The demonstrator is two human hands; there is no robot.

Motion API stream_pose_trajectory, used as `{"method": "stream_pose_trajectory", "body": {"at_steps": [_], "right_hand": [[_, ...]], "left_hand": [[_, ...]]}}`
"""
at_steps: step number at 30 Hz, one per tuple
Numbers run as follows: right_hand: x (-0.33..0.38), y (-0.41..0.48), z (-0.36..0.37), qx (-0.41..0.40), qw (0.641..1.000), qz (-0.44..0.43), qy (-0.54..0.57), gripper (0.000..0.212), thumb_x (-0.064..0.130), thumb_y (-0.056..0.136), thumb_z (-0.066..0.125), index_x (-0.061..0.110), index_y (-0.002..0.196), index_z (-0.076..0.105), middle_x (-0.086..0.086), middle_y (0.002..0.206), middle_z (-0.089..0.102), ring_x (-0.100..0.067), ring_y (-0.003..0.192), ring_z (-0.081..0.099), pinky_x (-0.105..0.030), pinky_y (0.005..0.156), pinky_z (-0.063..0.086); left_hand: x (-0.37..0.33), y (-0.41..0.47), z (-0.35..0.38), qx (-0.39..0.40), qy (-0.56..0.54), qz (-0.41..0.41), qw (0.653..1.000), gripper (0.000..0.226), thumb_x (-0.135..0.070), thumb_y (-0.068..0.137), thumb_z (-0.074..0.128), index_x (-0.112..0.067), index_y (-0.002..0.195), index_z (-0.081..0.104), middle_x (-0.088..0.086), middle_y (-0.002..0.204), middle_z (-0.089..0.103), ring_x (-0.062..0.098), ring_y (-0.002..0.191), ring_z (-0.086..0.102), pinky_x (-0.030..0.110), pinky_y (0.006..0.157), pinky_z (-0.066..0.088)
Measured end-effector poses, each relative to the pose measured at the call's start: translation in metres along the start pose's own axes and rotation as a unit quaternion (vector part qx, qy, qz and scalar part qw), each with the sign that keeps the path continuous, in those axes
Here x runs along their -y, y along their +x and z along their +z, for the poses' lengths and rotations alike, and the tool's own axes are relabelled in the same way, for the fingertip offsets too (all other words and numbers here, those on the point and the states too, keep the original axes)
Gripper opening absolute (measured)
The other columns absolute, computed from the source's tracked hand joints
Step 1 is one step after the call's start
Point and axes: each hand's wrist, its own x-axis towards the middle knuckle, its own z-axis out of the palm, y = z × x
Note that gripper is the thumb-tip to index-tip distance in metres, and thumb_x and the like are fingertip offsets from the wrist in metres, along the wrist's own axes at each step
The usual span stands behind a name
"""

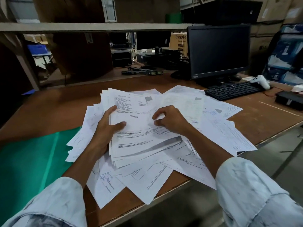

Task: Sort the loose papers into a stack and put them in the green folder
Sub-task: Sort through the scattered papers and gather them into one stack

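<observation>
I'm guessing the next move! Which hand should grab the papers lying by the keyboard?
Probably the right hand. It is on the same side as those papers beside the keyboard, while the left hand grips the left edge of the stack and would have to cross over.

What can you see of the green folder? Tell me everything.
The green folder lies flat on the brown desk, at the person's left. It looks like thin, slightly glossy plastic or card, plain green, with one straight crease running along it. Its left side runs out of the picture. Loose papers overlap its right edge, and the left sleeve crosses over its near corner. Whether it is open or closed cannot be told.
</observation>
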Motion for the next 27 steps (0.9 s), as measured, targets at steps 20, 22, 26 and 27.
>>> {"method": "stream_pose_trajectory", "body": {"at_steps": [20,22,26,27], "right_hand": [[-0.051,0.02,-0.055,-0.043,0.955,0.219,-0.192,0.081,0.033,0.085,0.074,0.017,0.15,0.028,-0.017,0.142,0.05,-0.04,0.124,0.053,-0.053,0.104,0.045],[-0.046,0.017,-0.054,-0.094,0.971,0.152,-0.16,0.076,0.006,0.079,0.078,0.024,0.141,0.04,-0.014,0.15,0.039,-0.036,0.113,0.058,-0.044,0.093,0.053],[-0.033,0.013,-0.067,-0.184,0.976,0.117,-0.006,0.056,-0.01,0.073,0.078,0.02,0.119,0.068,-0.015,0.152,0.036,-0.02,0.086,0.057,-0.022,0.069,0.05],[-0.032,0.015,-0.072,-0.167,0.975,0.134,0.066,0.044,-0.006,0.074,0.078,0.019,0.11,0.074,-0.015,0.138,0.056,-0.019,0.085,0.061,-0.022,0.067,0.052]], "left_hand": [[0.006,0.003,-0.003,0.0,0.032,0.002,0.999,0.056,0.003,0.098,0.055,-0.038,0.136,0.057,-0.012,0.15,0.045,0.016,0.126,0.052,0.012,0.072,0.055],[0.006,0.002,-0.004,0.003,0.029,0.001,1.0,0.056,0.003,0.098,0.055,-0.039,0.135,0.057,-0.013,0.151,0.044,0.017,0.128,0.052,0.013,0.073,0.056],[0.008,0.004,-0.005,0.005,0.032,0.003,0.999,0.057,0.003,0.097,0.056,-0.041,0.133,0.059,-0.012,0.152,0.045,0.018,0.131,0.051,0.022,0.086,0.055],[0.008,0.004,-0.005,0.005,0.03,0.002,1.0,0.056,0.003,0.097,0.056,-0.041,0.133,0.059,-0.012,0.151,0.045,0.018,0.131,0.052,0.025,0.089,0.056]]}}
